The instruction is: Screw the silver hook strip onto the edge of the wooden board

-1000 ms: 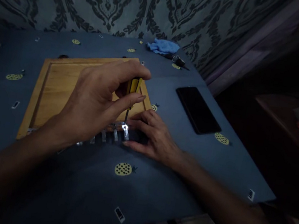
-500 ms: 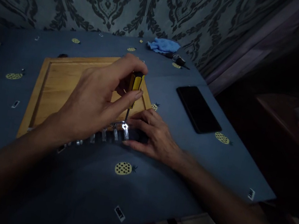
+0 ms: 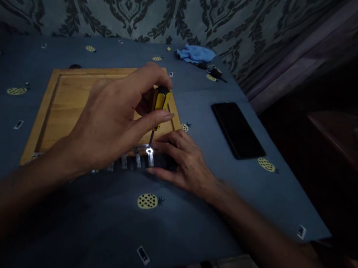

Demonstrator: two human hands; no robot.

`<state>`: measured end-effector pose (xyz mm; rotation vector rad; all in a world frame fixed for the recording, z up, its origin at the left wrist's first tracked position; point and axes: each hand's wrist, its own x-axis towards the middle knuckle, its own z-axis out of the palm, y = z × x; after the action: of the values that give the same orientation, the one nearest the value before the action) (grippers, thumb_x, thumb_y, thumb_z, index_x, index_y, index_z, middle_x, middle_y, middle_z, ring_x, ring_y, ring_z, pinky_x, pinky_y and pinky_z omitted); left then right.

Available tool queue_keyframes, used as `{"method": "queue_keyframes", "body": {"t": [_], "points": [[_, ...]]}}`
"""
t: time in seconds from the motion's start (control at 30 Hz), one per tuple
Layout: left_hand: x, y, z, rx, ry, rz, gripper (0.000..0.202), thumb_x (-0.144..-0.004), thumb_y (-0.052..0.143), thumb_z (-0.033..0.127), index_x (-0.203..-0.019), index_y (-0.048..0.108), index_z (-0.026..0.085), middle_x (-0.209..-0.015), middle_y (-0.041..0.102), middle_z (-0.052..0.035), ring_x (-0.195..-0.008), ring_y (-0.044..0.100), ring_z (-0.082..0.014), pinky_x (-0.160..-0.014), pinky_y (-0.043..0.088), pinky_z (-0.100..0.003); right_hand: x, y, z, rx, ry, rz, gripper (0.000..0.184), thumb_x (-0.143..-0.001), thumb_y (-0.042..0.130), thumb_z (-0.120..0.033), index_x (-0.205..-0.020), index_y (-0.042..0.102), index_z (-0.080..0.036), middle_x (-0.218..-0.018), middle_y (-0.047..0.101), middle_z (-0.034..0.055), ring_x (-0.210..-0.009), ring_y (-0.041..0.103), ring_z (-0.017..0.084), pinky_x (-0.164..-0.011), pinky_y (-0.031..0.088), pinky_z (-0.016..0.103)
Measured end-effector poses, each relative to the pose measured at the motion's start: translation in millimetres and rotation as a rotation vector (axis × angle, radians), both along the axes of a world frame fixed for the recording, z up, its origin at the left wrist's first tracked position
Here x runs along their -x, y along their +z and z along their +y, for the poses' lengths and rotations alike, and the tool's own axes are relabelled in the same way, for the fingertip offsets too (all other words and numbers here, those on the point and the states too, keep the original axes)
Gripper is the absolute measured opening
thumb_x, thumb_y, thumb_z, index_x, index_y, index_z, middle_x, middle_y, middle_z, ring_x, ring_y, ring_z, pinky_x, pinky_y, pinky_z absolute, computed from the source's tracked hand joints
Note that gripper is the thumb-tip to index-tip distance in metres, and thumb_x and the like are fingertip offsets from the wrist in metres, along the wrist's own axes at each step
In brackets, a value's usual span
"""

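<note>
My left hand (image 3: 113,116) grips a small yellow-and-black screwdriver (image 3: 161,100) between thumb and fingers. Its shaft points down, and the tip meets a brightly lit spot on a dark curved strip with shiny metal bands (image 3: 138,161). Part of that strip disappears behind my left hand and wrist. From the other side, my right hand (image 3: 185,160) closes on the strip's right end, thumb below and fingers above. Beneath the strip's upper edge is the near side of a wooden tray (image 3: 70,102), partly covered by my left hand.
A black phone (image 3: 237,131) lies right of the tray on the blue pineapple-print tablecloth (image 3: 97,230). At the back are a blue cloth (image 3: 196,54) and keys with a dark fob (image 3: 215,72). A patterned curtain (image 3: 128,2) hangs behind the table.
My left hand and the screwdriver handle have shifted slightly left, with the thumb and fingers rolled a little around it. The tip stays at the same spot; my right hand has not moved.
</note>
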<state>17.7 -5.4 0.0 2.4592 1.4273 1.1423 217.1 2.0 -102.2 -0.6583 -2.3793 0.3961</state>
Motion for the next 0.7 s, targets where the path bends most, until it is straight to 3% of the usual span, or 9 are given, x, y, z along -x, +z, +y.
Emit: {"method": "queue_keyframes", "body": {"t": [0.23,0.37,0.47,0.7], "points": [[0.8,2.4,-2.4,0.021,-0.026,0.03,0.027,-0.086,0.069,0.023,-0.112,0.063,0.021,-0.087,0.072,0.0039,-0.079,0.07,-0.0136,-0.07,0.057,-0.022,-0.8,-0.1,0.0,0.01,0.002,0.002,0.043,-0.088,0.068,-0.051,-0.111,0.066,-0.015,-0.102,0.065,0.0114,-0.096,0.059,0.026,-0.088,0.052,0.047],[3.1,14.9,-8.9,-0.053,0.033,0.001,0.023,-0.092,0.062,0.028,-0.114,0.063,0.021,-0.096,0.072,0.0016,-0.081,0.067,-0.011,-0.074,0.059,-0.023,-0.3,1.9,-1.0,0.03,-0.003,-0.001,0.044,-0.088,0.068,-0.05,-0.113,0.066,-0.014,-0.104,0.066,0.012,-0.099,0.059,0.026,-0.089,0.053,0.047],[5.3,21.6,-12.4,0.007,0.015,-0.001,0.025,-0.094,0.059,0.028,-0.117,0.062,0.02,-0.099,0.07,0.0005,-0.078,0.066,-0.0099,-0.076,0.06,-0.023,0.2,2.3,-1.1,0.024,0.003,0.002,0.045,-0.088,0.068,-0.05,-0.113,0.067,-0.012,-0.103,0.066,0.0125,-0.098,0.059,0.026,-0.088,0.053,0.046],[7.4,8.3,-9.6,0.018,-0.015,0.007,0.023,-0.09,0.063,0.023,-0.113,0.061,0.022,-0.092,0.068,0.003,-0.084,0.067,-0.0104,-0.072,0.059,-0.019,1.0,1.0,-0.3,0.005,0.007,0.014,0.047,-0.087,0.07,-0.049,-0.111,0.068,-0.009,-0.101,0.066,0.0139,-0.096,0.059,0.026,-0.088,0.052,0.046]]}}
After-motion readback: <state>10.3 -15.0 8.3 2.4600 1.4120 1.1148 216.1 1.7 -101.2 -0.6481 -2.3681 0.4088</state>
